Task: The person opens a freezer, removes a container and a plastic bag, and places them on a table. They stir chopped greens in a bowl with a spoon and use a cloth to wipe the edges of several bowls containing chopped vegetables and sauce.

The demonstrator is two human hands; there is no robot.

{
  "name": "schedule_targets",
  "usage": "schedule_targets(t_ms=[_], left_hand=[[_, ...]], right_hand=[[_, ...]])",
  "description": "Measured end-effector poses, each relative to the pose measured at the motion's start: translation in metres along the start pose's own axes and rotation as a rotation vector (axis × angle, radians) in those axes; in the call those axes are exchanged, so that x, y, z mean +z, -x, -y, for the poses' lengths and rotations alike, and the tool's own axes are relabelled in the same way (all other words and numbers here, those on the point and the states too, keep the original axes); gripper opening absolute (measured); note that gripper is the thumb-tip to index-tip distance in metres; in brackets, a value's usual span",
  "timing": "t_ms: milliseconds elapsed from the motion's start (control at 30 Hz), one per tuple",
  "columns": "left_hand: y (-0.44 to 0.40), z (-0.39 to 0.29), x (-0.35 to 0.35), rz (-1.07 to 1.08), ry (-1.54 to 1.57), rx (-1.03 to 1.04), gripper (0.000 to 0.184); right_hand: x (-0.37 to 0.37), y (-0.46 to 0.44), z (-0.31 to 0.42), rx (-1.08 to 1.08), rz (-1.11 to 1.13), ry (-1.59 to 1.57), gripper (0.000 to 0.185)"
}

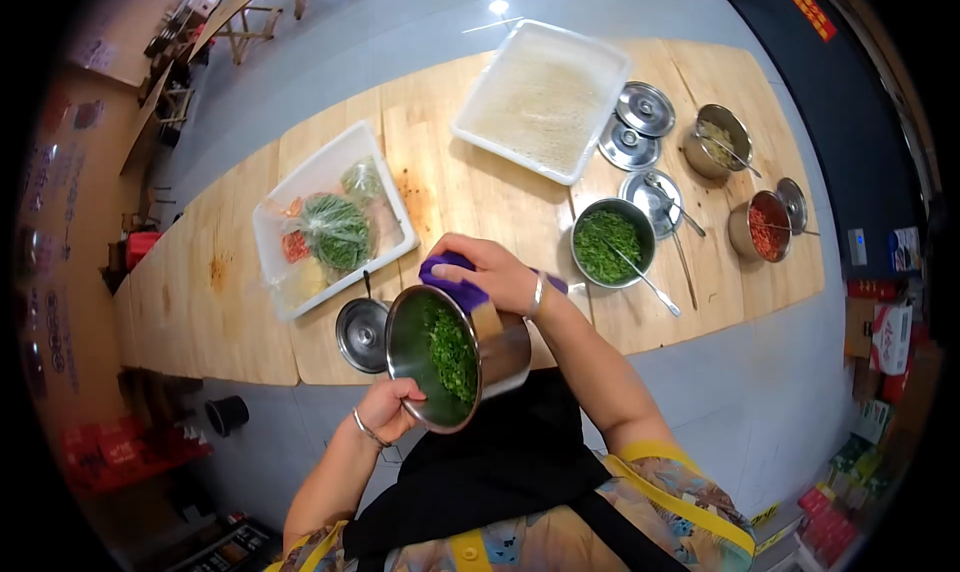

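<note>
A tilted stainless-steel pot (405, 337) is between the two hands, with chopped greens (452, 357) inside. The left hand (388, 409) pinches its near rim, thumb over the edge; the right hand (490, 270) is closed on a purple cloth (453, 280) at the pot's upper side. Just beyond the left hand, a metal lid (361, 336) lies on the worktop (235, 312). Farther beyond that hand, a white plastic tray (401, 222) contains bagged vegetables (337, 232). To the right hand's right stands a second steel pot (612, 205) of chopped greens with a spoon (645, 282).
</note>
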State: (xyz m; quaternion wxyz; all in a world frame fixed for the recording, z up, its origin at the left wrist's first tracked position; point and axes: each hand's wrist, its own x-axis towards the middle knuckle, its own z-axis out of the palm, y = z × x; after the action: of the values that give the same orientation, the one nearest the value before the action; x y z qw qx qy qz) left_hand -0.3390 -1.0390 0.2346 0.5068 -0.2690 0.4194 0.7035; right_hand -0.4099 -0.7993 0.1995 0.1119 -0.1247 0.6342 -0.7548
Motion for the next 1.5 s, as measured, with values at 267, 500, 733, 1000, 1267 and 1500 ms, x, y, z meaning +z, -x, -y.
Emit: schedule_targets(t_ms=[267,500,733,1000,1267,1500], left_hand=[[-0.038,0.008,0.011,-0.048,0.340,0.156,0.040],[-0.065,-0.025,0.031,-0.195,0.235,0.310,0.047],[-0.074,-0.044,0.027,-0.070,0.268,0.410,0.041],[-0.043,-0.022,0.046,-0.255,0.075,0.287,0.030],[-0.024,-0.010,0.026,-0.316,-0.034,0.184,0.041],[-0.014,-0.012,-0.014,-0.288,0.022,0.343,0.047]], right_hand=[[0.006,0.027,-0.053,0.244,-0.400,-1.328,0.026],[0.018,0.053,-0.080,0.349,-0.391,-1.300,0.029],[0.029,0.061,-0.079,0.279,-0.362,-1.355,0.031],[0.024,0.020,-0.100,0.328,-0.240,-1.520,0.024],[-0.031,-0.007,-0.087,0.127,-0.150,-1.111,0.012],[-0.022,0.010,-0.082,0.227,-0.572,0.280,0.036]])
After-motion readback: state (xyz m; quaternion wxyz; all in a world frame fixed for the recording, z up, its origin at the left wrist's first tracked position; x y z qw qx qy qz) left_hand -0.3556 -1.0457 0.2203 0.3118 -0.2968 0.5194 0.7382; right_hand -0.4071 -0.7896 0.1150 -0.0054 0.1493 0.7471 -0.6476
